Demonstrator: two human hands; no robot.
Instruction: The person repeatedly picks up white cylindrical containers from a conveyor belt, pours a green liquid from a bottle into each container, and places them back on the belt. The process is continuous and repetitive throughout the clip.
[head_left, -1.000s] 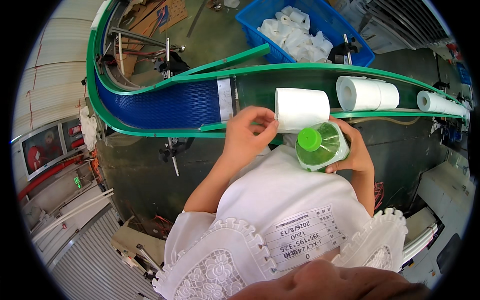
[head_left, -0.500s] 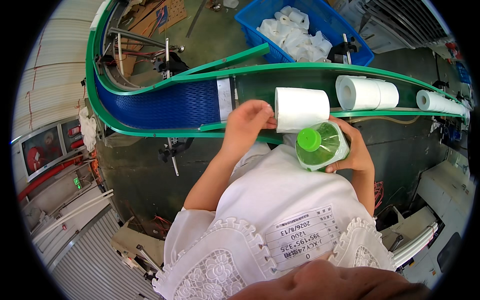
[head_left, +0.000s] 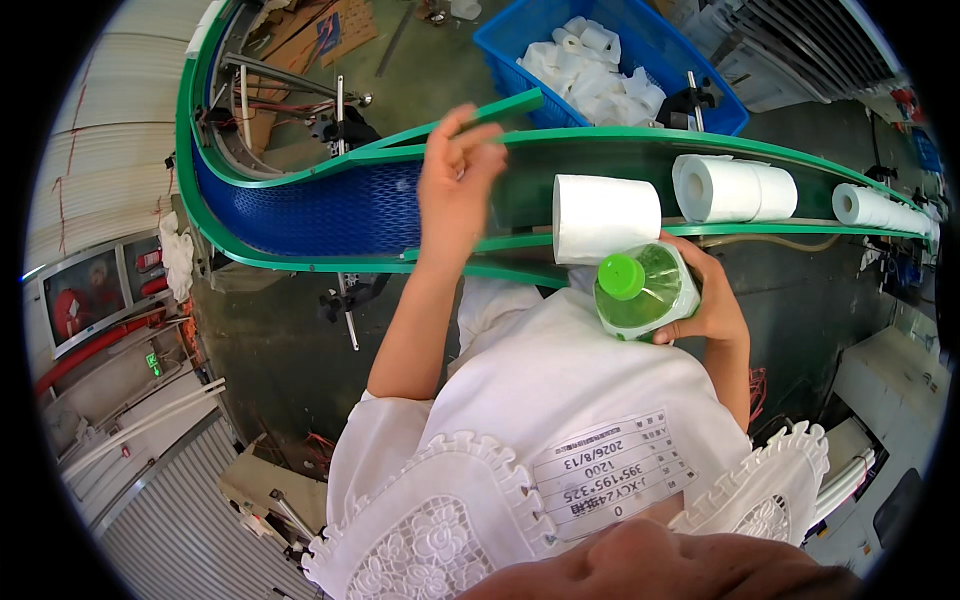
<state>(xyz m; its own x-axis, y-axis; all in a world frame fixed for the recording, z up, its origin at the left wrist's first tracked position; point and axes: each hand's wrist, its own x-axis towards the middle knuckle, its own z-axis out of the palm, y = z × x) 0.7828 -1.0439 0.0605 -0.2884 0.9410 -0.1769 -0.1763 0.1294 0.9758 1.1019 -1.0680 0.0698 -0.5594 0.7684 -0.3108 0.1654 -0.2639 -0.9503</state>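
- Shirt (head_left: 540, 350): white, nearest, at 7 o'clock from the bottle (head_left: 648, 297); paper label (head_left: 612, 465) on its chest.
- Right hand (head_left: 708, 305): at 3 o'clock, clamped round the bottle's side.
- Bottle: green, clear shoulder, capped; held close to the body, cap towards the head, probably for a steady one-handed grip.
- Near roll (head_left: 607, 218): white, at 11 o'clock, just beyond the bottle and overlapping the near rail (head_left: 530, 241); whether the right fingertips prop it, cannot tell.
- Left hand (head_left: 458, 185): at 10 o'clock, blurred, fingers loosely curled, apparently holding nothing; well apart from the right.
- Blue belt (head_left: 310, 210): towards 9 o'clock, green-edged.
- Other rolls (head_left: 740, 188): from 1 to 2 o'clock, lying lengthwise, presumably lined up by the rails.
- Bin (head_left: 715, 85): blue, at 12 o'clock, beyond the rails; white rolls and scraps heaped loosely, perhaps discards.
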